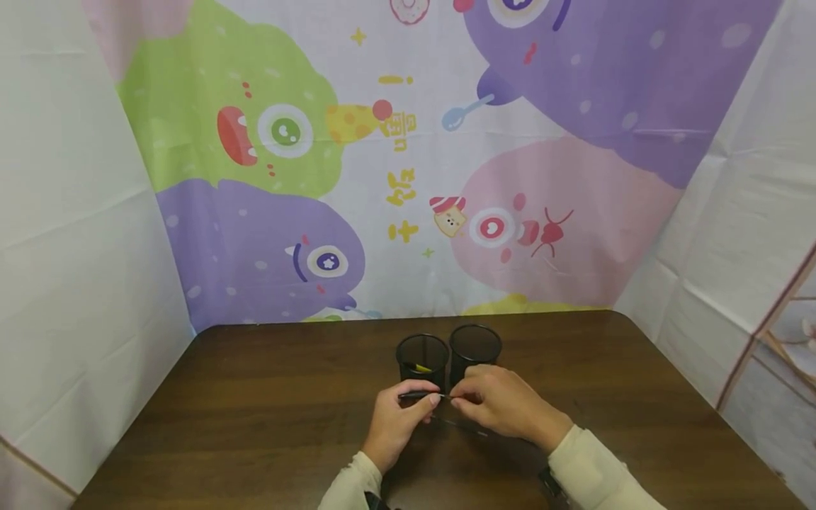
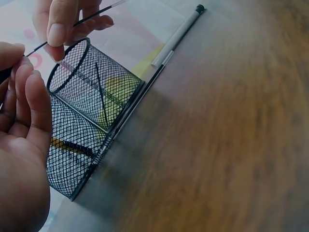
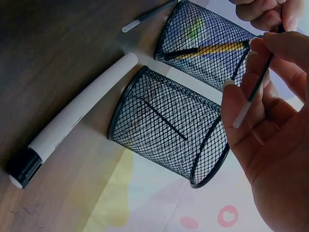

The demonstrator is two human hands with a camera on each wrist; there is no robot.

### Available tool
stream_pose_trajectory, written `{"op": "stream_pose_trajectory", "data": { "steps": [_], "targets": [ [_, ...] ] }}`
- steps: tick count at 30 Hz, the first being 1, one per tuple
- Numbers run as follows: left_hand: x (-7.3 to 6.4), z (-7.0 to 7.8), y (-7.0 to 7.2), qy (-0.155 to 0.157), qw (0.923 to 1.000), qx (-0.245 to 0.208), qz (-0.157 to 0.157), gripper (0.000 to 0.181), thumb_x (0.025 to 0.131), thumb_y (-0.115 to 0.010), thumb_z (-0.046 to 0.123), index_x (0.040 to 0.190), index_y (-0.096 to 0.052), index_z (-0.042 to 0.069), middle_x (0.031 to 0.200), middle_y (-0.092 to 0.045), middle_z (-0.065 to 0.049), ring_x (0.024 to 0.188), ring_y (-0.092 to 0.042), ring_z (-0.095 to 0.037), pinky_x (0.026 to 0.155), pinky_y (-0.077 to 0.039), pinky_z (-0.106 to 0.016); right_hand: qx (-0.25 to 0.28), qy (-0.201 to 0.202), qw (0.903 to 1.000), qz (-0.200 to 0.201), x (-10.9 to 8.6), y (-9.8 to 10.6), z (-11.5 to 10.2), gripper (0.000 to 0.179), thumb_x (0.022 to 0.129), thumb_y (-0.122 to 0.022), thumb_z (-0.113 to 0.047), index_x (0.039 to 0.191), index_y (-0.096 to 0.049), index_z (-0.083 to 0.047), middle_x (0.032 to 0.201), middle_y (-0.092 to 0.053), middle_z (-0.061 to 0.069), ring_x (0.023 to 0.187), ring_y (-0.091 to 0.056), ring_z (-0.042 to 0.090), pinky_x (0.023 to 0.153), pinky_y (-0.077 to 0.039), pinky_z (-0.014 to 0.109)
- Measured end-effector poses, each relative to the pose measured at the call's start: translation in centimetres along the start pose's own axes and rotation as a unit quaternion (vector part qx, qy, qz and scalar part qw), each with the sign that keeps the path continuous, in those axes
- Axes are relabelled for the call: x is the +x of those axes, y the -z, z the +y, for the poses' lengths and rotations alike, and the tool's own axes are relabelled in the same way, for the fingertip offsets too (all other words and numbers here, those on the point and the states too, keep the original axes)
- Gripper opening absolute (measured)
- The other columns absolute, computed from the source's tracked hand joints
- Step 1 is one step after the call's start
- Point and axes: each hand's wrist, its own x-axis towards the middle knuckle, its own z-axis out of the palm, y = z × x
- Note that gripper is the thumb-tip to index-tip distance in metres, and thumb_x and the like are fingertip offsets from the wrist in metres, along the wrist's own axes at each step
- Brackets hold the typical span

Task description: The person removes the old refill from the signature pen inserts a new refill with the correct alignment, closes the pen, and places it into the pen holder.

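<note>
My left hand (image 1: 398,418) grips a dark pen barrel (image 1: 413,394) between thumb and fingers. My right hand (image 1: 503,400) pinches a thin black pen refill (image 3: 258,82) with a clear, whitish end. The refill's other end meets the barrel's tip between the two hands. Both hands are raised just in front of two black mesh pen cups. The left cup (image 1: 423,347) holds a yellow and black pen (image 3: 207,50); a thin dark stick (image 3: 164,118) shows through the mesh of the right cup (image 1: 475,341).
On the brown table (image 1: 255,411), close by the cups, lie another refill (image 3: 148,17) and a white tube-shaped pen (image 3: 79,106) with a black end. A printed cloth (image 1: 408,269) hangs behind the table, and pale cloths hang at both sides.
</note>
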Motion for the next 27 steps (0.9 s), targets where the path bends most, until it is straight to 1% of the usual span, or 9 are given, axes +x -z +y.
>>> {"op": "stream_pose_trajectory", "data": {
  "steps": [4,8,12,22,27],
  "targets": [
    [0.02,-0.07,0.02,-0.001,1.0000,-0.005,0.001,0.019,0.089,-0.076,0.008,0.104,-0.073,-0.003,0.090,-0.070,-0.009,0.074,-0.067,-0.027,0.064,-0.057,-0.028,-0.004,0.007,0.9999,0.008,0.10,-0.08,-0.16,0.006,0.091,-0.075,-0.022,0.095,-0.079,-0.021,0.079,-0.051,-0.020,0.066,-0.045,-0.001,0.057,-0.042,0.019],
    [0.05,-0.03,0.04,0.000,0.9999,-0.012,0.000,0.018,0.088,-0.076,0.006,0.103,-0.072,-0.004,0.091,-0.069,-0.009,0.075,-0.067,-0.023,0.064,-0.058,-0.028,-0.010,0.014,0.9997,0.018,0.24,-0.12,-0.36,0.005,0.089,-0.076,-0.021,0.094,-0.079,-0.022,0.079,-0.051,-0.020,0.067,-0.045,-0.001,0.057,-0.042,0.019],
    [-0.04,0.16,0.07,0.006,1.0000,-0.004,-0.004,0.017,0.088,-0.076,0.005,0.101,-0.072,-0.004,0.089,-0.069,-0.010,0.074,-0.066,-0.017,0.065,-0.057,-0.028,-0.011,0.012,0.9998,0.012,0.30,-0.14,-0.54,0.006,0.090,-0.076,-0.022,0.095,-0.079,-0.021,0.079,-0.051,-0.021,0.067,-0.045,-0.001,0.057,-0.041,0.019],
    [0.02,0.20,0.00,0.003,1.0000,0.005,-0.004,0.015,0.087,-0.075,0.004,0.099,-0.072,-0.004,0.087,-0.068,-0.009,0.073,-0.065,-0.015,0.065,-0.057,-0.027,-0.014,-0.002,0.9999,0.005,0.06,0.15,-0.48,0.006,0.092,-0.074,-0.023,0.096,-0.079,-0.021,0.081,-0.054,-0.020,0.068,-0.046,0.000,0.059,-0.043,0.020],
    [-0.11,0.06,0.03,0.002,0.9999,0.012,-0.010,0.015,0.087,-0.075,0.004,0.099,-0.072,-0.004,0.089,-0.069,-0.009,0.070,-0.064,-0.015,0.064,-0.056,-0.027,-0.008,-0.010,0.9999,0.004,-0.17,-0.05,-0.60,0.006,0.093,-0.074,-0.024,0.097,-0.078,-0.022,0.083,-0.056,-0.020,0.068,-0.048,-0.001,0.060,-0.045,0.021]
  ]
}}
